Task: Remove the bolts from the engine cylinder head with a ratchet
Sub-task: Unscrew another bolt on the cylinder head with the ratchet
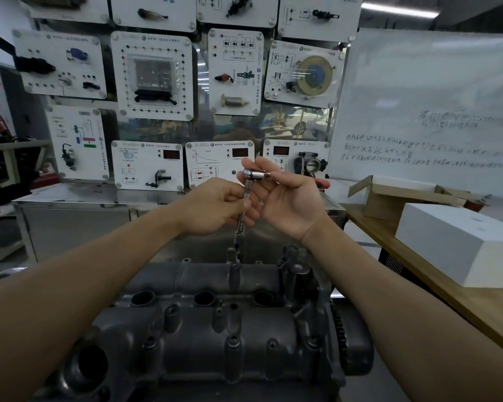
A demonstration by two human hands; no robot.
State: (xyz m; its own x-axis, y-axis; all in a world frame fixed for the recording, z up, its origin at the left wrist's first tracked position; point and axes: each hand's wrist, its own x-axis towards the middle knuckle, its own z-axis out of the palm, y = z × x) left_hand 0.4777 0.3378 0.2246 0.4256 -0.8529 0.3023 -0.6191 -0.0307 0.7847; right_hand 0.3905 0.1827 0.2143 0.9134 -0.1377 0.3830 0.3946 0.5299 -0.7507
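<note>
We pinch the extension bar (245, 195) in left hand (215, 207) fingers; right hand (285, 198) fingers grip the ratchet (256, 173). Cylinder head (215, 329) sits near, below. The tip seems over a far-edge bolt (232, 253): keep bar upright, seat fully, then turn.

Dim, flat indoor light, with one bright ceiling strip light (401, 10) at upper right laying a pale sheen over the whiteboard (427, 91). The dark engine cylinder head (215, 329) is murky, its recesses nearly black. The wide lens bows straight lines toward the edges, and small lettering reads soft.
</note>
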